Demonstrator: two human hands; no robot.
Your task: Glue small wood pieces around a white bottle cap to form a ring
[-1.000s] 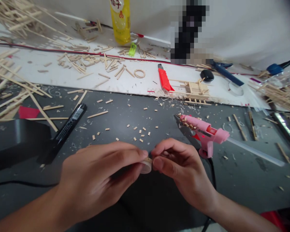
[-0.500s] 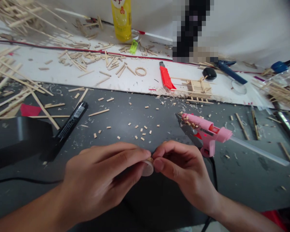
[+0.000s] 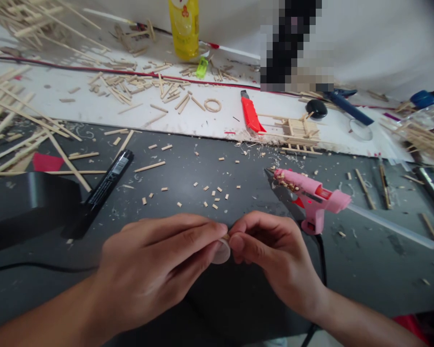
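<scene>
My left hand (image 3: 162,255) pinches a small round, whitish translucent disc (image 3: 221,253) between thumb and fingers, low in the middle of the view. A tan, wood-coloured bit shows at the disc's upper edge, mostly covered by fingertips. My right hand (image 3: 271,253) meets it from the right, thumb and forefinger pressed together at the disc's edge; what lies between them is too small to make out. Just beyond both hands, several tiny cut wood pieces (image 3: 214,193) are scattered on the dark grey table (image 3: 181,173). A pink hot glue gun (image 3: 304,190) rests to the right.
A black marker (image 3: 108,176) lies left, near a black box-like object (image 3: 31,205). On the white strip behind are a red cutter (image 3: 251,113), a small stick-built model (image 3: 300,130) and a wooden ring (image 3: 212,105). A yellow bottle (image 3: 185,29) stands at the back.
The view has shifted slightly, so the table's things appear a little further right. Both hands keep nearly the same pinch at the disc; the right fingers have moved only slightly.
</scene>
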